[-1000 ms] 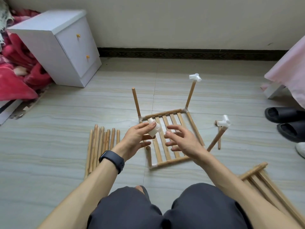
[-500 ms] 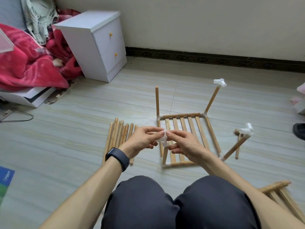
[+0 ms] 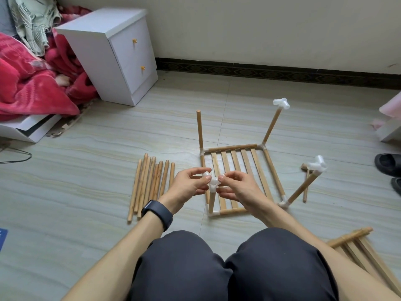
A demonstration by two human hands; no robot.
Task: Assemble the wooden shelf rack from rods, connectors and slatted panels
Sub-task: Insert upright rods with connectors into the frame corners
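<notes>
Take the slatted panel [image 3: 236,179] lying on the floor [image 3: 86,192] as the dial's centre, twelve toward the wall [image 3: 238,29]. Loose rods [image 3: 152,185] lie side by side at nine. The cabinet [image 3: 112,57] stands at eleven, with the blanket [image 3: 28,88] to its left. Sandals [image 3: 388,167] sit at three and a second panel [image 3: 364,253] lies at five. Upright rods [image 3: 199,129] rise from the corners. The seven o'clock one carries a connector [image 3: 213,182] between the left hand [image 3: 188,187] and the right hand [image 3: 238,187].

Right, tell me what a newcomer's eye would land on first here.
The left hand and right hand meet at centre, pinching a white connector atop the near-left rod of the half-built rack on the floor. Its far-left rod is the only upright with a bare top. At far left, a red blanket glows beside a white cabinet.
</notes>
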